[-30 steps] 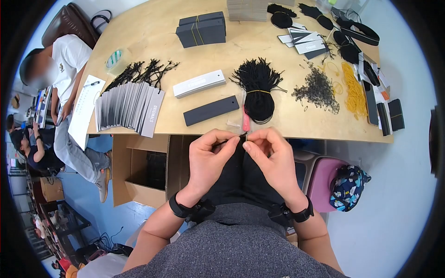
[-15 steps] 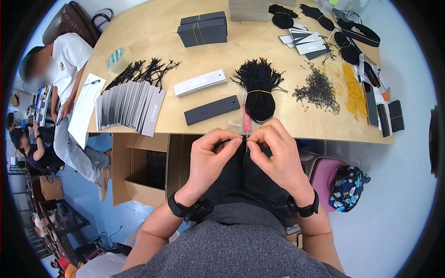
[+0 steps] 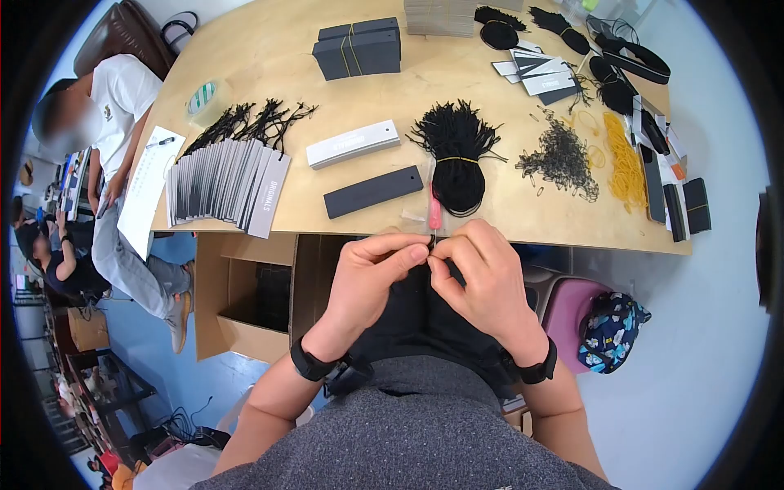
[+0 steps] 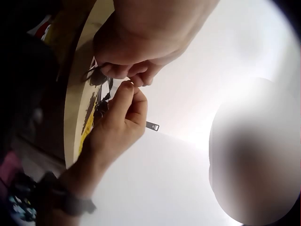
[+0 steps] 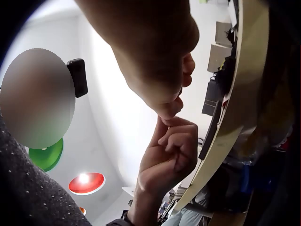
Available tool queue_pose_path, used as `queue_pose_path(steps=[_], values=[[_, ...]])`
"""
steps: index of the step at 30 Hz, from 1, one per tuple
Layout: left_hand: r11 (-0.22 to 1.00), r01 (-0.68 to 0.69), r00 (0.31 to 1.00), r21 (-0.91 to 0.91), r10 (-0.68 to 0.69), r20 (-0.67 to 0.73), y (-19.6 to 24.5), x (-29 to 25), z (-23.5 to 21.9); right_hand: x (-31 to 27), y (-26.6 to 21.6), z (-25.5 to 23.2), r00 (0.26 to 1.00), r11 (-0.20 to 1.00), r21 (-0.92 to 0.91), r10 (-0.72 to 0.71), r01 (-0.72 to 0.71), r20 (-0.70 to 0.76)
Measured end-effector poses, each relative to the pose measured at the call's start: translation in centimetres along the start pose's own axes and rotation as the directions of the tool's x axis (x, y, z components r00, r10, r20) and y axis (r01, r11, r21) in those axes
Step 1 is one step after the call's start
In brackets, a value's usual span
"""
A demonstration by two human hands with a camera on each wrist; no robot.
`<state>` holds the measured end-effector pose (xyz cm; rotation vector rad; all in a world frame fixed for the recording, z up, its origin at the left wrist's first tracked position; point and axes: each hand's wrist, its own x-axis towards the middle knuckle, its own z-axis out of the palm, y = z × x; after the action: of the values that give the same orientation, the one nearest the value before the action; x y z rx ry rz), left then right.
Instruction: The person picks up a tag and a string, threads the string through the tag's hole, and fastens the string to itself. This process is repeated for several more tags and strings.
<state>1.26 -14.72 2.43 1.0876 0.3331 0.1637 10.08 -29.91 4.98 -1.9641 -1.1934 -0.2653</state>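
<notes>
Both hands meet just off the table's front edge in the head view. My left hand [image 3: 367,273] pinches a short piece of black cord [image 3: 431,242] between thumb and forefinger. The thumb and forefinger of my right hand [image 3: 487,282] pinch at the same spot, fingertips right beside the left ones. Beyond them lies a pink-handled tool [image 3: 434,214], its thin metal shaft pointing at the fingertips over the edge. A bundle of black cords [image 3: 457,175] tied with a yellow band lies behind it. In both wrist views the fingertips come together and mostly hide the cord.
Dark tags [image 3: 373,193] and white tags [image 3: 353,145] lie left of the cords, beside a fanned row of strung tags [image 3: 220,192]. Safety pins [image 3: 559,163] and yellow rubber bands [image 3: 625,163] lie right. Below stands an open cardboard box [image 3: 245,327]. A person [image 3: 122,106] sits at left.
The fingertips dipped slightly, then came back up toward the tool's shaft. My right hand has turned and its fingers have drawn in against the left fingertips. The things on the table have stayed put.
</notes>
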Motion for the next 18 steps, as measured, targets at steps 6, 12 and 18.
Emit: queue_pose_path(steps=[6,12,18], values=[[0.52,-0.505,0.843,0.689,0.47,0.262,0.9,-0.1,0.2,-0.7,-0.5,-0.5,0.93,0.891,0.268,0.342,-0.366,0.135],[0.95,-0.189,0.98,0.25,0.166,0.109,1.0,0.1,-0.2,-0.1,-0.6,-1.9,0.912,0.822,0.396,0.357,-0.41,0.204],[0.987,0.158,0.969,0.022,-0.16,0.189,1.9,-0.4,-0.5,0.7,-0.2,-2.2,0.998,0.988,0.155,0.002,-0.012,0.067]])
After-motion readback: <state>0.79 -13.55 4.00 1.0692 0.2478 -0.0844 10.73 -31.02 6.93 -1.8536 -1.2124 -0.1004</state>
